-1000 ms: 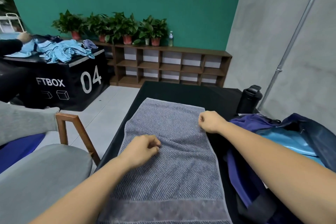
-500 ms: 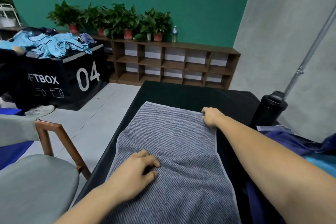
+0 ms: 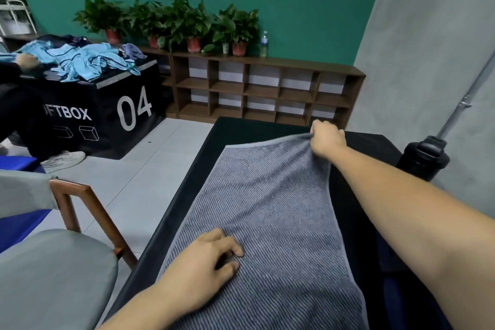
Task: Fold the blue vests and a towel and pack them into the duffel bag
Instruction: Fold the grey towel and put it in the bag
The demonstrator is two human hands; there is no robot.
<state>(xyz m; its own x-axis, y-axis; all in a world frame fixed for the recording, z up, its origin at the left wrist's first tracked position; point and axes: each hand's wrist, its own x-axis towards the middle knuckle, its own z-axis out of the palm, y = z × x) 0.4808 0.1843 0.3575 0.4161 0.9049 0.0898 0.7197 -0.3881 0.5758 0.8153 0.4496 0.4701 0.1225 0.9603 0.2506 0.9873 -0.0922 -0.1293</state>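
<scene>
A grey striped towel (image 3: 270, 211) lies lengthwise on the black table (image 3: 241, 128). My right hand (image 3: 327, 139) grips the towel's far right corner and holds it lifted off the table. My left hand (image 3: 206, 265) rests on the towel's near left part, its fingers curled down against the cloth. A dark blue strip of the duffel bag (image 3: 393, 284) shows at the lower right, mostly hidden behind my right forearm. Light blue vests (image 3: 91, 61) lie heaped on a black box at the far left.
A black bottle (image 3: 426, 155) stands at the table's right edge. A grey chair with a wooden frame (image 3: 80, 209) is close on the left. Another person sits by the black box (image 3: 112, 110). A low wooden shelf (image 3: 267, 88) with potted plants lines the green wall.
My right hand has reached forward to the towel's far right corner, gripped it and raised it. My left hand stayed on the towel's near part. The view has shifted left, off the bag.
</scene>
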